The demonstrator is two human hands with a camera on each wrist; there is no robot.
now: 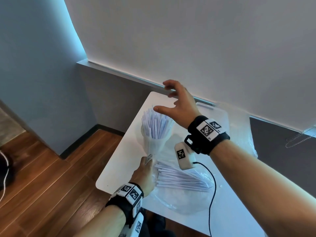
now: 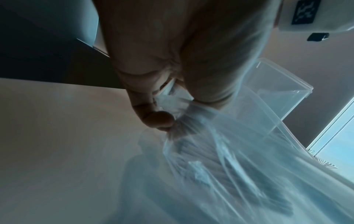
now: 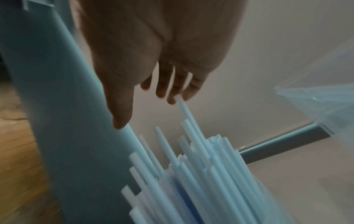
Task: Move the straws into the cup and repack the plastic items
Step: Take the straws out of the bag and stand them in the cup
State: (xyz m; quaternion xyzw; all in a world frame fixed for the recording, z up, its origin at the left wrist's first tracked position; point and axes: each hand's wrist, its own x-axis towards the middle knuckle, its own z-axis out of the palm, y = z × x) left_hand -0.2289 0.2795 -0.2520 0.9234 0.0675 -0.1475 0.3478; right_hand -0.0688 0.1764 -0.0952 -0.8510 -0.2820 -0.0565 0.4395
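- The thin, pale blue-white plastic straws stand bunched in a clear plastic cup near the left edge of the white table, fanning out above its rim; their tips sit at uneven heights in the right wrist view.
- A second lot of the same straws, the loose straws, lies flat on the table in front of the cup, resting on or partly inside a clear, crinkled plastic bag; I cannot tell which.
- The left hand pinches something thin and clear at the foot of the cup; the left wrist view shows thumb and fingers pressed together on gathered clear film, probably the bag's neck.
- The right hand hovers above the straw tips with fingers spread and lightly bent, holding nothing.
- By my judgement the straws are very light, smooth and slippery, stiff enough to stand yet easy to kink; best taken as a bundle around the middle, not squeezed hard.
- The cup looks top-heavy with so many straws and likely to tip, so steady it low.
- A clear rectangular plastic box sits behind the right wrist; its contents are unclear.
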